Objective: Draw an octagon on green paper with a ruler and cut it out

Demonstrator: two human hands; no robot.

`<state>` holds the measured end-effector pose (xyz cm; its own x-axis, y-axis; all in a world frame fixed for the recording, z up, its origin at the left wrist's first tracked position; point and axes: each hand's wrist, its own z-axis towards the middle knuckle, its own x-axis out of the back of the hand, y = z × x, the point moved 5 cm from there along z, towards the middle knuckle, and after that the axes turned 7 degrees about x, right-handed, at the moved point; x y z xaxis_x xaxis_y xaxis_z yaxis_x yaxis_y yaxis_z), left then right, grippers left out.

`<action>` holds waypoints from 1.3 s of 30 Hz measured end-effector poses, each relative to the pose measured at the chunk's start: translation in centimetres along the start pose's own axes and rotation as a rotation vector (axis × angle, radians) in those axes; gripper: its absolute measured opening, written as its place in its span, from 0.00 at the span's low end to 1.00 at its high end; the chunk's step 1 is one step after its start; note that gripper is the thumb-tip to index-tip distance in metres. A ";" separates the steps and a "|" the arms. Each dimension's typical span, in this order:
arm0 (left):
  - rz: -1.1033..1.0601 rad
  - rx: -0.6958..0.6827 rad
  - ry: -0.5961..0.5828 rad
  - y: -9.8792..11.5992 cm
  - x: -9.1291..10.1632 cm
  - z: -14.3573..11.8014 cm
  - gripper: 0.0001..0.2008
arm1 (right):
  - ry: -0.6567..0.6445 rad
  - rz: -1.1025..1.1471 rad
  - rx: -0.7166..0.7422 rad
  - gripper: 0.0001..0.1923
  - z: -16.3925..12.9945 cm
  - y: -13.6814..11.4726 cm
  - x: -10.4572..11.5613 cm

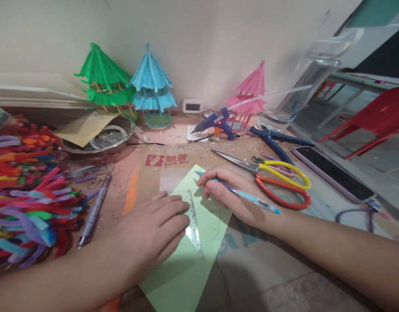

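Note:
My left hand [154, 229] lies flat over a clear set square [193, 223], fingers stretched out, pressing it on a sheet of light green paper [193, 277]. Part of the set square is hidden under that hand. Faint pencil lines show on the paper to the right of it. In my right hand [224, 190] is a light blue pen or mechanical pencil [251, 198], pinched between thumb and fingers. Its tip points up and left, near the paper's top corner. The side of my right hand rests at the paper's right edge.
Colourful pipe cleaners [33, 208] pile up at left beside a pen [95, 210]. Behind are a metal bowl [121, 141], a glue gun [217, 121] and small green [102, 71], blue [150, 73] and pink [254, 86] pavilions. Scissors [284, 201], pliers [274, 141] and a phone [332, 173] lie right.

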<state>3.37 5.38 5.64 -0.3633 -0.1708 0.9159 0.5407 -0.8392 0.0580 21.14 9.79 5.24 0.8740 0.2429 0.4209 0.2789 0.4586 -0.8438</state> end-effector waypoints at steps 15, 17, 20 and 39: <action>-0.009 0.016 -0.016 -0.1 -0.1 -0.1 0.16 | -0.022 -0.033 0.010 0.10 0.1 -0.2 0.1; -0.011 0.014 -0.014 -0.1 -0.1 -0.1 0.16 | -0.028 -0.033 0.012 0.10 0.1 -0.3 0.0; -0.008 0.007 -0.008 -0.1 -0.2 -0.1 0.16 | -0.038 -0.045 0.028 0.11 0.2 -0.3 0.0; 0.000 -0.010 0.013 0.1 0.1 0.3 0.19 | -0.053 -0.057 0.015 0.11 0.2 -0.3 0.1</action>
<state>3.64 5.46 5.88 -0.3732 -0.1771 0.9107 0.5326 -0.8446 0.0540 21.04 9.85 5.55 0.8346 0.2608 0.4851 0.3208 0.4859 -0.8130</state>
